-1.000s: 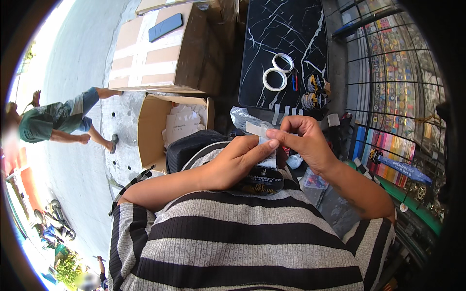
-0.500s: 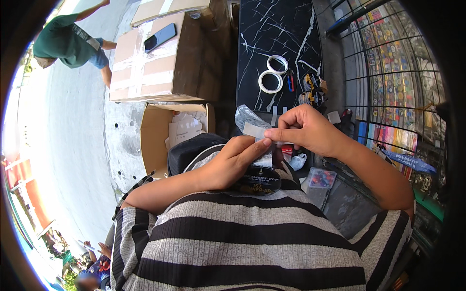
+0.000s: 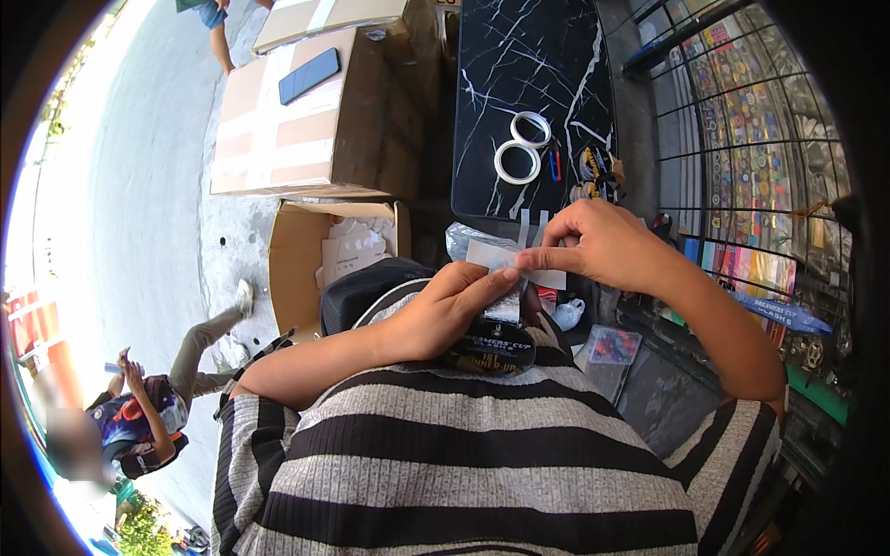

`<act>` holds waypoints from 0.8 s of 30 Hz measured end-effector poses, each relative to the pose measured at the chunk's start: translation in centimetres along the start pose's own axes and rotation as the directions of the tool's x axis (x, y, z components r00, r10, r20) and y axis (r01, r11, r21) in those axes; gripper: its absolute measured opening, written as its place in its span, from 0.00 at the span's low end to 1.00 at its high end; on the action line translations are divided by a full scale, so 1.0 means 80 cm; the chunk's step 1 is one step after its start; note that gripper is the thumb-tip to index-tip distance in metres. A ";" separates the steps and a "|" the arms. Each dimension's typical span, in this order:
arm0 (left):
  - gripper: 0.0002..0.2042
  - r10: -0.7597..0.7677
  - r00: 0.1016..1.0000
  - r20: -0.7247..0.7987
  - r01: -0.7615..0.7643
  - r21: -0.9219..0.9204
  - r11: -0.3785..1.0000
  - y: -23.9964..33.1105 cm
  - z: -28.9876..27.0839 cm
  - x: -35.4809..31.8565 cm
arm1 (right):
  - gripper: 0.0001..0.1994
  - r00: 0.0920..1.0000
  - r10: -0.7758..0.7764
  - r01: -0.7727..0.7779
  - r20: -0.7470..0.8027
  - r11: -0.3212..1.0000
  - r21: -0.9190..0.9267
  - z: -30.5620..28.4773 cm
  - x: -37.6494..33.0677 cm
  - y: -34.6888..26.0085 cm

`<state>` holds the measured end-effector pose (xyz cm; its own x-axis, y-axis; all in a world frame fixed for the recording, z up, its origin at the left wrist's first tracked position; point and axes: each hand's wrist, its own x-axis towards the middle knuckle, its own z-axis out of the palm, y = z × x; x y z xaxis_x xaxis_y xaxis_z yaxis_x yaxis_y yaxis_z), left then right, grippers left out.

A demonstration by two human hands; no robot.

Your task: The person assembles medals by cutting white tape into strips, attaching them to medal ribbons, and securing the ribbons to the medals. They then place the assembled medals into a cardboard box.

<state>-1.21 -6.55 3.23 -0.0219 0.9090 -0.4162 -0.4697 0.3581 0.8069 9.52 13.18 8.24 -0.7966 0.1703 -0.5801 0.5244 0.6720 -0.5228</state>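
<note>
Black marble table (image 3: 519,83) ahead, both hands' fingers pinching a white strip (image 3: 505,259), left hand (image 3: 445,310), right hand (image 3: 603,246).

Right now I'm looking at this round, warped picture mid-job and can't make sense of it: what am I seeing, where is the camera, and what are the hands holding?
There is no machine here. A person wears a wide fisheye camera on the head, looking down, so straight edges bend near the rim. The striped shirt at the bottom is their own body, and both forearms rise from it.

The left hand holds a round dark disc with a clear plastic sleeve. The right hand pinches a pale strip, apparently tape, across the top of it.

Ahead is a black marbled table carrying two rolls of white tape and small tools. To the left stand a sealed cardboard box with a phone on top, and an open box of white items. Other people are on the pavement at left.
</note>
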 end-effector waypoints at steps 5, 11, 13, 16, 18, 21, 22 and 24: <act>0.20 0.096 0.988 0.121 -0.087 -0.072 0.994 0.006 0.003 0.002 | 0.29 0.865 -0.479 0.487 -0.148 0.735 0.471 -0.005 0.040 0.002; 0.22 0.086 0.986 0.143 -0.085 -0.008 0.996 0.011 -0.006 -0.004 | 0.23 0.749 -0.625 0.409 0.220 0.698 0.588 0.005 0.079 -0.009; 0.23 0.033 0.983 0.179 -0.031 -0.014 0.999 0.013 -0.012 -0.008 | 0.20 0.769 -0.591 0.346 0.245 0.706 0.617 0.000 0.084 -0.012; 0.23 0.067 0.970 0.235 -0.066 -0.010 0.998 0.014 -0.015 -0.007 | 0.16 0.771 -0.573 0.347 0.279 0.744 0.571 -0.020 0.086 -0.016; 0.23 0.068 0.967 0.247 -0.077 0.030 0.997 0.015 -0.017 -0.007 | 0.16 0.746 -0.621 0.398 0.239 0.705 0.587 -0.029 0.083 -0.021; 0.23 0.063 0.962 0.264 -0.078 0.046 0.996 0.015 -0.019 -0.008 | 0.17 0.741 -0.632 0.404 0.229 0.691 0.599 -0.041 0.076 -0.026; 0.23 0.057 0.961 0.269 -0.073 0.049 0.996 0.016 -0.019 -0.008 | 0.16 0.730 -0.645 0.421 0.225 0.684 0.596 -0.044 0.074 -0.028; 0.23 0.074 0.960 0.272 -0.089 0.042 0.995 0.016 -0.019 -0.010 | 0.13 0.698 -0.669 0.432 0.257 0.678 0.594 -0.051 0.072 -0.032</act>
<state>-3.15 -7.14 3.94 0.1842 0.9566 -0.2258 -0.4280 0.2849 0.8577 2.35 15.37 8.73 -0.8294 -0.5156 -0.2151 0.1905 0.1009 -0.9765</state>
